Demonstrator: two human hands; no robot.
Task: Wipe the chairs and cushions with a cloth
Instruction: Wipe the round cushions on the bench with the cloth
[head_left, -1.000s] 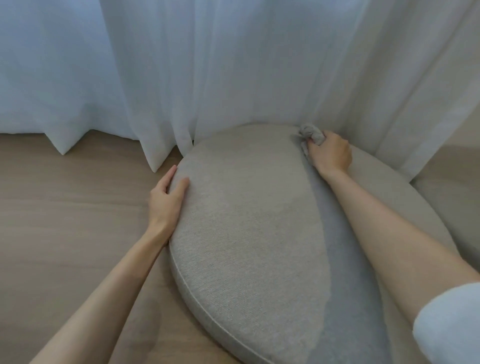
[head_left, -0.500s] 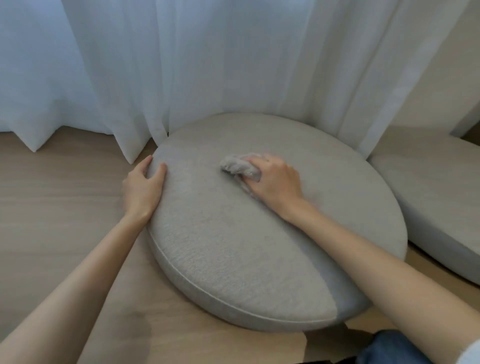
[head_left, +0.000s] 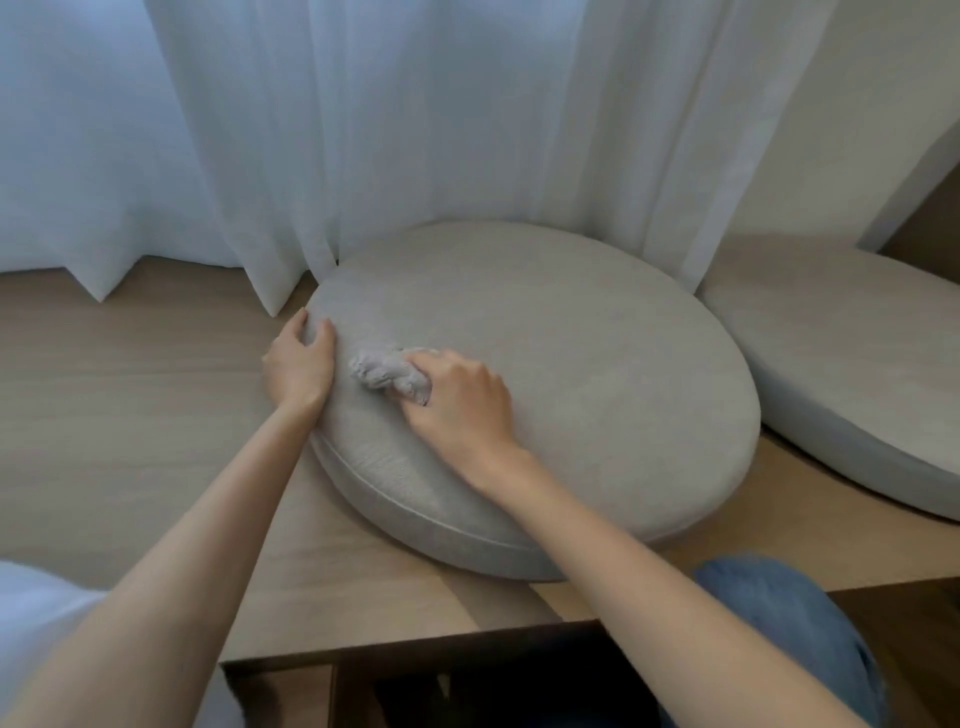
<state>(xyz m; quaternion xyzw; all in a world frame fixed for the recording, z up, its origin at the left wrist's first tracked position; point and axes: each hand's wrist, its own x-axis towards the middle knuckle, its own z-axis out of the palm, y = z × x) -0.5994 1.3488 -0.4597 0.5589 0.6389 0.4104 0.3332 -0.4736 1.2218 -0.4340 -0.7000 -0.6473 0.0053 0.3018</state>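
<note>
Cloth (head_left: 387, 373) looks soft and bunched, so my right grip (head_left: 462, 410) clamps round the wad, pressing it onto the round cushion (head_left: 571, 364) near its left edge. My left grip (head_left: 298, 366), fingers straight and unclenched, steadies that squashy-looking rim on the bench (head_left: 130, 415).

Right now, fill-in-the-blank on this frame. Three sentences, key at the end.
1. The right hand grips the crumpled cloth on the ____ side of the near cushion.
2. The left hand rests on that cushion's rim and holds ____.
3. A second cushion lies on the wooden surface to the ____ of the one being wiped.

Missing words: left; nothing; right.
</note>
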